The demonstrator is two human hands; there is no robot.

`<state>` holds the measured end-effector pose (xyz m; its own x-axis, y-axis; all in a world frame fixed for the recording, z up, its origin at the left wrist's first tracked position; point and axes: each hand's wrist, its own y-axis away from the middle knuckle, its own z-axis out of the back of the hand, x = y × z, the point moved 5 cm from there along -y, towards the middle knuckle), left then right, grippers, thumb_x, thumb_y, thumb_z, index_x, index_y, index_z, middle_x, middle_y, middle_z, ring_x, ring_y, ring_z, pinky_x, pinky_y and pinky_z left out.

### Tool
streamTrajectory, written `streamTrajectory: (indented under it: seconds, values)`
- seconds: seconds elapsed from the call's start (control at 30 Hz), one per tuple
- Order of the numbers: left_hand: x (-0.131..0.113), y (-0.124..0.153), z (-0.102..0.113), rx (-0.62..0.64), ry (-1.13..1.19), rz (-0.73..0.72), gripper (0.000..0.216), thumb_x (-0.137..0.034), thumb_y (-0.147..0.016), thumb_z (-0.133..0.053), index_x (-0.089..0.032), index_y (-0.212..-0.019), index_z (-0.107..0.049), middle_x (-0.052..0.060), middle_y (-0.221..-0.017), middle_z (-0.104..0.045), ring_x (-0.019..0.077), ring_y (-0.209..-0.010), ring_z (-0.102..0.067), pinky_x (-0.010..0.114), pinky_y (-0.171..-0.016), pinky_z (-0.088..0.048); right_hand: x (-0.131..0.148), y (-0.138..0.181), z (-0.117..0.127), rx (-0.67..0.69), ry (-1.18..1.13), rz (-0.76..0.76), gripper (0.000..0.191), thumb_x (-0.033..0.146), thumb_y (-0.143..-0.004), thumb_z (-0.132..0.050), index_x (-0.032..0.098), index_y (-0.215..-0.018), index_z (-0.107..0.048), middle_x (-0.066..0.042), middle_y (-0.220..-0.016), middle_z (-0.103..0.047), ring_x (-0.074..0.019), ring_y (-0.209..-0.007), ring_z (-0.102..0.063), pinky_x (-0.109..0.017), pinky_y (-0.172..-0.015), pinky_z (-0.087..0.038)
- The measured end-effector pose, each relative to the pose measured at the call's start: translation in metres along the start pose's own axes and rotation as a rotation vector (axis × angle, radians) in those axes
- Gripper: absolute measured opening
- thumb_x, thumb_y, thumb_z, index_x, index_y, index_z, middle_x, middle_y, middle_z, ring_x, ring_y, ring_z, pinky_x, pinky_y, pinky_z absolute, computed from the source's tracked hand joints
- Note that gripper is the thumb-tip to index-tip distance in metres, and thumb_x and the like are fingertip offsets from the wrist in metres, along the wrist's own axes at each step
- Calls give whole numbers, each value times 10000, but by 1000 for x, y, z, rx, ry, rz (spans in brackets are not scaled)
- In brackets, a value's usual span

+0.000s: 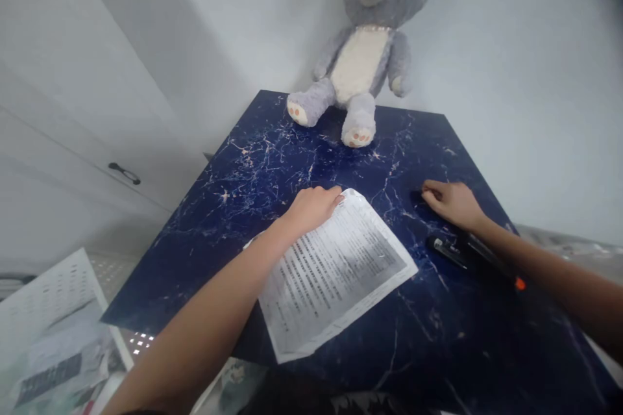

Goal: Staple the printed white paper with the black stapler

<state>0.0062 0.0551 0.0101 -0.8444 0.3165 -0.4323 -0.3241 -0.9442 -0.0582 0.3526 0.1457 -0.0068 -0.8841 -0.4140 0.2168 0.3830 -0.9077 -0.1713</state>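
A printed sheet of paper [335, 272] lies on the dark blue marbled table [253, 168]. My left hand [314, 205] rests on the sheet's far corner, fingers curled down onto it. My right hand [450, 201] is to the right on the table, fingers bent and pinching a small dark object [417, 195] that I cannot make out. A black pen [450, 251] with an orange end [520, 284] lies just below my right wrist, partly hidden by the forearm.
A grey and cream plush rabbit [363, 58] sits against the white wall at the table's far edge. A white cabinet with a dark handle [124, 173] stands on the left. Printed papers [53, 330] lie low at the lower left.
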Motion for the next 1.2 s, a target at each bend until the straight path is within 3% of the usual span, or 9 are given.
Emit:
streamTrajectory:
  seconds: [0.23,0.5,0.63,0.73,0.87,0.97,1.07,1.13,1.2]
  values:
    - [19,-3,3,-85,340,-61,347,-424,-1073,-411,-221,-895,-629,20,-704,-619,186,-662,-575,308,-690,-399,7,-8,-1,3,27,-61,320,474,-908,-479,255,-681,-533,-49,-574,-502,-205,-549,-415,-379,-633,-273]
    - [15,-8,9,-66,191,-38,323,-414,-1066,-434,-211,-956,-659,30,-747,-651,187,-689,-575,331,-712,-395,9,-16,19,101,-138,-136,334,429,-904,-416,194,-846,-645,-52,-763,-629,-203,-727,-541,-339,-717,-384]
    - [0,-6,9,-16,3,-40,275,-404,-1063,-453,-257,-1048,-684,55,-939,-709,259,-837,-645,390,-755,-447,2,34,54,137,-394,-199,572,625,-1007,-320,177,-1083,-668,-80,-910,-674,-231,-834,-583,-360,-767,-456]
    - [-22,5,8,-83,-208,36,337,-500,-1019,-529,-304,-1265,-650,119,-1190,-669,378,-1105,-605,506,-879,-497,14,92,68,288,-373,-50,554,711,-870,-647,236,-1152,-691,-83,-1082,-659,-288,-1011,-592,-414,-883,-469]
    - [-51,23,-10,-76,-328,138,654,-575,-990,-551,-212,-1529,-476,245,-1434,-525,494,-1319,-462,678,-1035,-422,25,137,68,195,-291,-12,362,595,-912,-682,235,-919,-642,-56,-891,-551,-241,-809,-561,-397,-725,-469]
    - [-60,20,-27,11,-194,-5,601,-529,-1029,-505,-274,-1570,-439,198,-1636,-362,505,-1524,-230,778,-1173,-168,43,133,66,34,-355,-14,344,534,-966,-625,254,-783,-544,-47,-818,-505,-229,-727,-519,-405,-659,-449]
    - [-53,10,-31,119,-15,-190,513,-503,-1045,-500,-386,-1543,-469,73,-1694,-317,437,-1595,-110,742,-1227,-5,82,113,62,55,-428,97,300,503,-970,-632,266,-806,-548,-59,-828,-512,-239,-731,-518,-414,-633,-441]
    - [-44,4,-25,129,116,-244,461,-437,-1074,-457,-422,-1534,-469,21,-1677,-361,366,-1607,-145,683,-1261,22,118,96,54,149,-462,244,244,458,-979,-629,261,-844,-580,-70,-863,-530,-245,-767,-537,-416,-644,-454]
    - [-36,0,-16,75,288,-257,443,-378,-1099,-389,-391,-1534,-472,32,-1630,-435,285,-1571,-286,585,-1301,-76,151,81,44,223,-468,379,191,407,-973,-640,249,-871,-610,-73,-888,-540,-249,-808,-546,-417,-673,-467]
